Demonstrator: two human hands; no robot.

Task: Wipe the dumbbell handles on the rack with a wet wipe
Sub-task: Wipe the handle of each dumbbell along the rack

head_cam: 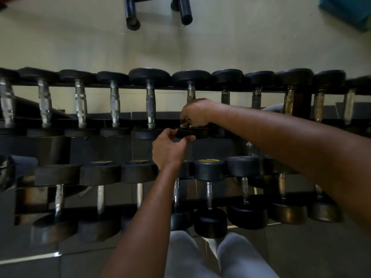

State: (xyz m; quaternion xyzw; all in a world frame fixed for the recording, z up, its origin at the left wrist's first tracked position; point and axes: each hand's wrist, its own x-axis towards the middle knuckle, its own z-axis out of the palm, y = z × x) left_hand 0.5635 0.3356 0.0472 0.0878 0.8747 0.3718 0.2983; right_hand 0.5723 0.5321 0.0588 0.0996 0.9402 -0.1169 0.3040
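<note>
The rack (pixel 50 145) fills the view from nine to three o'clock in two tiers, and serves as the only container here: its upper tier holds a row of dumbbells with black heads and bare metal handles lying front to back, its lower tier a second row, some with yellow labels on the near heads. Laid this way, each handle is open from above, which is likely why the person works leaning over it. Beyond the rack at twelve o'clock lies pale floor (pixel 241 41) with a dark frame (pixel 132 19) standing on it. At six o'clock are the person's legs (pixel 200 255) in light trousers. The dumbbell (pixel 190 79) being cleaned sits just right of centre in the upper row. The right hand (pixel 195 114) reaches over it from three o'clock, its grip curled around the near end of the handle (pixel 191 93); a scrap of white at its fingertips is probably the wipe (pixel 183 125), though too little shows to be sure. The left hand (pixel 170 149) comes up from six o'clock, fingers and thumb curled around the edge of the near head (pixel 192 133), seemingly to steady the dumbbell against rolling while the other hand rubs. Handles at one to three o'clock look duller, perhaps not yet wiped.
</note>
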